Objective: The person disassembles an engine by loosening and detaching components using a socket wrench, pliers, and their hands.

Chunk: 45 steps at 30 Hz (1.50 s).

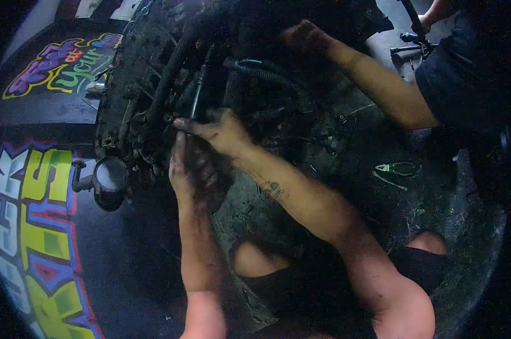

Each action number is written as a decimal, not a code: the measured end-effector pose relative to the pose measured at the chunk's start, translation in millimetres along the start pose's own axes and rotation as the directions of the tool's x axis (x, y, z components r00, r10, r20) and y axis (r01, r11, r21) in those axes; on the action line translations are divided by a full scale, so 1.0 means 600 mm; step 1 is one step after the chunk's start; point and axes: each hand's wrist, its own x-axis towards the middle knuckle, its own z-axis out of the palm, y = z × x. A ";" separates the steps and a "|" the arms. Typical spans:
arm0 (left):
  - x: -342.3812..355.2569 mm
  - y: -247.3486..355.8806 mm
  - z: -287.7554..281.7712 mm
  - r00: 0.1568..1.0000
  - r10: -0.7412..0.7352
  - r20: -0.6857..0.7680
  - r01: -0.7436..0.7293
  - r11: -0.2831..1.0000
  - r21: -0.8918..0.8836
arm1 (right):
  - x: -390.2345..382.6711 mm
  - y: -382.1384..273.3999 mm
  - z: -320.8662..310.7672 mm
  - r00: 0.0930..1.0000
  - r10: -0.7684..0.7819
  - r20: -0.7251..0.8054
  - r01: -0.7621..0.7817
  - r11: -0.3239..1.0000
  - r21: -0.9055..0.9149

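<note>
A grimy dark engine block [137, 85] lies on the floor ahead of me, with black hoses [170, 73] running across it. My right hand [218, 131], smeared with grease, reaches onto the engine and pinches a thin dark rod-like part [197, 96] near its fingertips. My left hand [188, 169] is pressed against the engine's lower edge just beneath the right hand; what its fingers hold is hidden. A round metal pipe opening [109, 178] sticks out of the engine at lower left.
Another person's hand [306, 37] and forearm reach onto the engine from the upper right. Pliers with green handles [396, 168] lie on the dirty floor at right. Black panels with bright graffiti lettering [35, 226] sit at left. My knees are at bottom.
</note>
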 end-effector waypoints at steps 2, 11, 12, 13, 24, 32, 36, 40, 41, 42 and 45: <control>-0.002 0.006 0.002 0.999 -0.041 0.017 0.042 0.999 -0.033 | 0.007 0.004 -0.010 1.000 0.020 0.014 -0.019 0.999 -0.039; -0.036 0.012 0.041 0.990 0.067 -0.126 -0.060 0.996 0.061 | -0.015 -0.010 -0.002 0.992 -0.079 -0.094 0.085 0.995 0.059; -0.031 0.008 0.030 0.990 0.066 -0.125 -0.058 0.996 0.062 | -0.012 -0.012 -0.009 1.000 -0.012 0.006 0.011 0.996 0.085; -0.019 -0.001 0.006 0.969 -0.072 0.236 0.125 0.967 -0.220 | -0.008 -0.014 -0.015 0.993 0.054 0.108 -0.066 0.993 0.103; -0.012 -0.001 0.012 0.993 0.034 -0.117 -0.018 0.992 0.128 | -0.005 -0.005 -0.013 0.999 0.039 0.004 -0.039 0.999 0.007; 0.017 -0.007 -0.025 0.985 -0.132 0.115 0.140 0.988 -0.066 | 0.013 0.024 -0.033 0.974 0.107 0.198 -0.155 0.957 0.246; 0.023 -0.017 -0.042 0.940 0.324 0.105 -0.337 0.931 0.140 | 0.012 0.037 -0.050 0.996 0.070 0.057 -0.066 0.995 -0.068; 0.080 0.011 -0.094 0.931 0.360 0.064 -0.345 0.808 0.478 | -0.009 0.075 -0.069 0.994 0.036 0.098 0.013 0.888 -0.460; 0.098 0.003 -0.079 0.936 0.353 0.008 -0.343 0.904 0.257 | -0.030 0.060 -0.086 0.996 0.039 0.080 0.005 0.875 -0.484; 0.086 0.011 -0.050 0.940 0.341 0.004 -0.331 0.910 0.248 | -0.055 0.044 -0.092 0.988 -0.001 0.153 0.101 0.752 -0.651; 0.054 0.022 0.015 0.980 0.197 -0.021 -0.187 0.956 0.225 | -0.085 0.019 -0.082 0.962 0.109 0.252 0.141 0.590 -0.795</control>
